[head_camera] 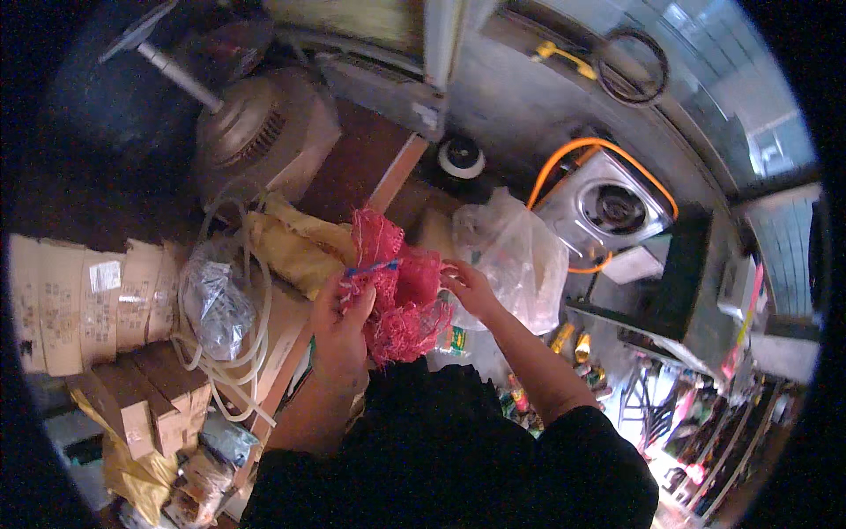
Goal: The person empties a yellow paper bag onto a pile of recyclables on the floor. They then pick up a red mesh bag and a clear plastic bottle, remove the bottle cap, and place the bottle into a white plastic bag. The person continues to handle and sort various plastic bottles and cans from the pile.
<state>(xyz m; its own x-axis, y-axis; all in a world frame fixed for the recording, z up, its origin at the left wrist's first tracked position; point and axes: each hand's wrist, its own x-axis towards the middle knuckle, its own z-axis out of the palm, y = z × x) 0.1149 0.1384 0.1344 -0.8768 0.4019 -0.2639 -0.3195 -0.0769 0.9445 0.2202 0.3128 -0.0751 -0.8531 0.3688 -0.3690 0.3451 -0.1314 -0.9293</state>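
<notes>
A red mesh sack (pixel 403 297) with frayed edges and a blue cord hangs bunched between my hands. My left hand (pixel 344 317) grips its left side, thumb on the mesh near the cord. At the sack's right edge is my right hand (pixel 462 284), fingers curled on pale strands. Behind my left hand lies a tan woven sack (pixel 297 244). Just beyond my right hand stands a translucent plastic bag (pixel 515 258).
Coiled pale hose (pixel 258 357) and a clear bag (pixel 221 311) lie left, near cardboard boxes (pixel 99 304). A metal gas stove (pixel 611 205) with orange hose (pixel 595 142) is at the right. A fan-like metal housing (pixel 244 132) stands upper left; bottles (pixel 562 338) lie lower right.
</notes>
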